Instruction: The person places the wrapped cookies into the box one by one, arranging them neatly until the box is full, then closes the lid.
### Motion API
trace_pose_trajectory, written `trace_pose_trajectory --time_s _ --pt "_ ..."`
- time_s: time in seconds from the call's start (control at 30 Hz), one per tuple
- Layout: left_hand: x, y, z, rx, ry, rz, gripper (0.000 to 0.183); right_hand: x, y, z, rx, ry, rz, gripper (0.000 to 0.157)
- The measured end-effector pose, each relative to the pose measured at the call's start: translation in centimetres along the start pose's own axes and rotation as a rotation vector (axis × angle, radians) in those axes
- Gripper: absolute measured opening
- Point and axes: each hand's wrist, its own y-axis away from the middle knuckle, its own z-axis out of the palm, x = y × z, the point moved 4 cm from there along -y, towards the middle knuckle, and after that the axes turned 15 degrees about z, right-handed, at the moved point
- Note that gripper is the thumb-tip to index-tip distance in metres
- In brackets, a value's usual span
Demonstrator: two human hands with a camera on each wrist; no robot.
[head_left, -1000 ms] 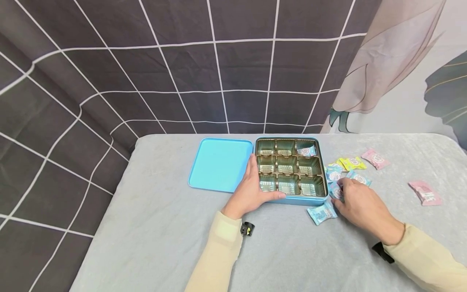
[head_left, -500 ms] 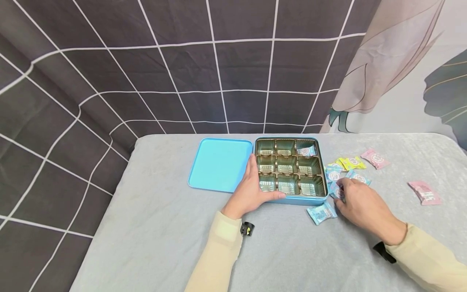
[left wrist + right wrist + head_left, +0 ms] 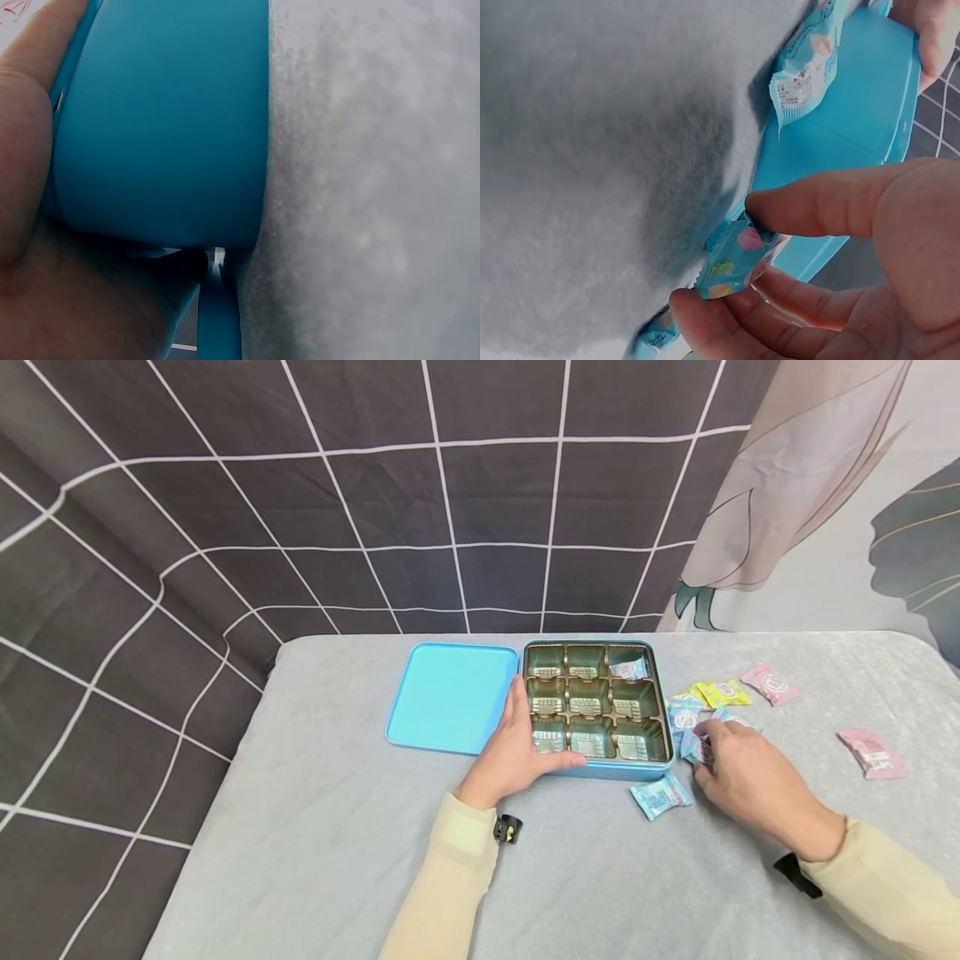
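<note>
My left hand rests at the near left corner of a blue tin, its straight fingers along the left side and its thumb on the front rim. In the left wrist view the tin's wall stands beside the palm. A gold divided tray fills the tin, and one blue wrapped candy lies in its far right compartment. To the right of the tin, my right hand pinches a blue wrapped candy between thumb and fingers, close over the cloth.
The tin's blue lid lies flat at its left. A blue candy sits by the near right corner. Yellow candies and other blue ones cluster beyond my right hand, with pink candies farther right. Grey cloth covers the table.
My right hand has shifted slightly right, and the pinched blue candy has moved a little right with it. My left hand and the tin stay in place.
</note>
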Motion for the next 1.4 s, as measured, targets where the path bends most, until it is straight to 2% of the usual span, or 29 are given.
trace_pose_trajectory --time_s 0.27,0.53,0.93,1.2,1.4 --pt "0.0 0.0 -0.1 -0.001 -0.006 0.005 0.138 0.2 -0.4 -0.6 -0.005 -0.01 -0.009 0.046" --pt "0.1 0.0 -0.1 0.001 -0.008 0.006 0.139 0.3 -0.6 -1.2 0.036 -0.015 -0.032 0.049" --pt "0.0 -0.1 -0.1 0.004 -0.007 0.01 0.139 0.4 -0.9 -2.0 0.096 -0.014 -0.064 0.045" --pt "0.2 -0.1 -0.2 0.004 -0.006 0.011 0.139 0.3 -1.3 -2.8 0.099 -0.006 -0.051 0.046" --pt "0.2 0.0 -0.1 0.006 -0.008 0.012 0.139 0.3 -1.6 -3.4 0.121 0.003 -0.072 0.048"
